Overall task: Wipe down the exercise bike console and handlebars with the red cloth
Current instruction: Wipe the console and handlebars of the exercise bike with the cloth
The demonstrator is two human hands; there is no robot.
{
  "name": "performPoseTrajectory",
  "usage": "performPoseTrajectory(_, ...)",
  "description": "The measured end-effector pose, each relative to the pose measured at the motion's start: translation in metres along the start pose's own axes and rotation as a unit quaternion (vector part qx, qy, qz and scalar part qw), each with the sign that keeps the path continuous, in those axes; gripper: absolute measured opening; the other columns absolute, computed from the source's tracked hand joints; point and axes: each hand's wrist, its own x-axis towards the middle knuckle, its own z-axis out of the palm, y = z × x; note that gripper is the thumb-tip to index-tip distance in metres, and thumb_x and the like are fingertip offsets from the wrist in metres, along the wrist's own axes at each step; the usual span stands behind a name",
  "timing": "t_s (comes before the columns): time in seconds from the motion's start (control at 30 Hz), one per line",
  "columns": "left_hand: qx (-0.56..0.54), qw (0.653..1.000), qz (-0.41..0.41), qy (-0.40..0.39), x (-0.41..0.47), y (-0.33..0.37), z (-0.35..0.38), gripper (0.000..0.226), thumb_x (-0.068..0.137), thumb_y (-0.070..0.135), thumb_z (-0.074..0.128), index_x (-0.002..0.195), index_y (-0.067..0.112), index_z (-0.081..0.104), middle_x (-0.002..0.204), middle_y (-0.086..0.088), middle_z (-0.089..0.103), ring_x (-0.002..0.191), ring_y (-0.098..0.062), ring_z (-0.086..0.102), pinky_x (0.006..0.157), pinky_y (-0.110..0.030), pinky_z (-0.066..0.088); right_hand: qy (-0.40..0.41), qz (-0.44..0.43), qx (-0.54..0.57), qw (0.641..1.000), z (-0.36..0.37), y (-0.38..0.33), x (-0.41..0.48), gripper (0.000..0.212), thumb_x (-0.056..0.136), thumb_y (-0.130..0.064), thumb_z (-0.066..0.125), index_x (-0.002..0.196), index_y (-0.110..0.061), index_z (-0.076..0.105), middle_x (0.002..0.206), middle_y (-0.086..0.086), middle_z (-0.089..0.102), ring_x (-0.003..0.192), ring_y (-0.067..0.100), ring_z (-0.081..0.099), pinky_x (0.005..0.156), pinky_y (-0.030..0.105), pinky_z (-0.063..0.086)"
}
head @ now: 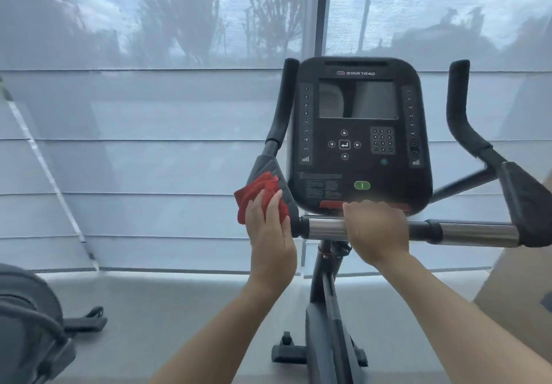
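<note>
Cloth [258,194], red and crumpled, lies pressed under left hand [270,234].

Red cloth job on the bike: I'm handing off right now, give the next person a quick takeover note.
Left hand: flat, pressing the red cloth against the left elbow pad beside the console.
Right hand: gripping the crossbar just below the console, no cloth.
Done: cannot tell from this view what has been wiped already.
Left: finish the left pad, then, unless already wiped, the upright grips, crossbar, right pad and console face.
</note>
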Motion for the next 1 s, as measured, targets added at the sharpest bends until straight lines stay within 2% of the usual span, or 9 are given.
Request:
performPoseTrajectory(0.2, 0.118, 0.985, 0.094, -0.088, 0.051, -0.006, -0.015, 0.037, 0.098, 0.009, 0.039, 0.133, 0.008, 0.048, 0.142, -0.008, 0.042, 0.134, -0.023, 0.032, 0.114, -0.043, 0.022, -0.014, -0.004, -0.008, 1.000, -0.005, -0.002, 0.000, 0.059, 0.090, -0.047, 0.003, 0.068, -0.018, 0.050, 0.066, -0.002, 0.053, 0.064, 0.022, 0.052, 0.068, 0.033, 0.042)
performPoseTrajectory(0.33, 0.123, 0.980, 0.100, -0.116, 0.097, -0.011, -0.015, 0.037, 0.098, 0.010, 0.036, 0.132, 0.011, 0.049, 0.139, -0.006, 0.046, 0.127, -0.026, 0.039, 0.111, -0.039, 0.027, -0.010, -0.001, -0.002, 1.000, -0.005, -0.001, 0.000, 0.056, 0.089, -0.048, 0.002, 0.067, -0.020, 0.046, 0.066, -0.002, 0.054, 0.062, 0.021, 0.048, 0.066, 0.032, 0.038)
performPoseTrajectory(0.53, 0.120, 0.978, 0.115, -0.125, 0.124, -0.022, -0.006, 0.032, 0.097, 0.009, 0.037, 0.124, 0.012, 0.054, 0.128, -0.007, 0.054, 0.115, -0.030, 0.048, 0.103, -0.042, 0.036, 0.042, 0.005, -0.009, 0.999, -0.002, -0.003, 0.000, 0.044, 0.093, -0.042, 0.014, 0.060, -0.022, 0.036, 0.055, -0.004, 0.049, 0.052, 0.018, 0.035, 0.058, 0.029, 0.030)
performPoseTrajectory(0.63, 0.120, 0.974, 0.128, -0.142, 0.121, -0.023, -0.010, 0.033, 0.098, 0.014, 0.037, 0.128, 0.014, 0.053, 0.127, -0.007, 0.056, 0.118, -0.028, 0.047, 0.103, -0.041, 0.036, 0.014, 0.006, -0.010, 1.000, -0.004, -0.003, 0.000, 0.048, 0.092, -0.044, 0.008, 0.063, -0.022, 0.039, 0.059, -0.007, 0.043, 0.055, 0.018, 0.038, 0.060, 0.030, 0.032)
performPoseTrajectory(0.7, 0.114, 0.970, 0.146, -0.155, 0.118, -0.024, -0.016, 0.034, 0.099, 0.018, 0.037, 0.128, 0.018, 0.053, 0.124, -0.004, 0.058, 0.117, -0.023, 0.049, 0.100, -0.034, 0.037, -0.008, 0.009, -0.010, 1.000, -0.004, -0.003, -0.001, 0.052, 0.089, -0.047, 0.001, 0.067, -0.023, 0.041, 0.064, -0.008, 0.044, 0.060, 0.018, 0.041, 0.064, 0.030, 0.033)
performPoseTrajectory(0.8, 0.098, 0.958, 0.163, -0.217, 0.120, -0.031, -0.036, 0.038, 0.097, 0.025, 0.042, 0.135, 0.029, 0.045, 0.126, 0.006, 0.057, 0.115, -0.016, 0.050, 0.093, -0.024, 0.035, -0.020, 0.011, -0.010, 1.000, -0.004, -0.004, 0.000, 0.055, 0.088, -0.048, -0.004, 0.071, -0.024, 0.043, 0.068, -0.008, 0.047, 0.065, 0.018, 0.044, 0.067, 0.031, 0.035)
performPoseTrajectory(0.9, 0.037, 0.942, 0.121, -0.310, 0.120, -0.041, -0.060, 0.061, 0.091, 0.035, 0.051, 0.145, 0.037, 0.022, 0.127, 0.011, 0.049, 0.104, -0.011, 0.054, 0.087, -0.024, 0.040, -0.029, 0.015, 0.002, 0.999, -0.005, -0.004, 0.000, 0.056, 0.088, -0.049, -0.004, 0.071, -0.024, 0.043, 0.069, -0.007, 0.050, 0.065, 0.017, 0.046, 0.071, 0.032, 0.038)
performPoseTrajectory(0.97, 0.003, 0.934, 0.135, -0.332, 0.112, -0.046, -0.070, 0.066, 0.083, 0.032, 0.051, 0.142, 0.039, 0.022, 0.124, 0.007, 0.051, 0.088, -0.007, 0.058, 0.079, -0.025, 0.047, -0.025, 0.022, 0.001, 0.999, -0.005, -0.005, 0.000, 0.056, 0.089, -0.049, -0.004, 0.069, -0.024, 0.042, 0.068, -0.008, 0.049, 0.064, 0.018, 0.046, 0.070, 0.032, 0.037)
performPoseTrajectory(1.0, -0.005, 0.931, 0.156, -0.331, 0.109, -0.049, -0.072, 0.065, 0.081, 0.029, 0.050, 0.141, 0.037, 0.025, 0.124, 0.006, 0.051, 0.090, -0.006, 0.058, 0.082, -0.025, 0.047, -0.022, 0.026, -0.003, 0.999, -0.005, -0.005, 0.000, 0.056, 0.089, -0.049, -0.004, 0.069, -0.024, 0.042, 0.067, -0.008, 0.049, 0.064, 0.018, 0.045, 0.069, 0.032, 0.036)
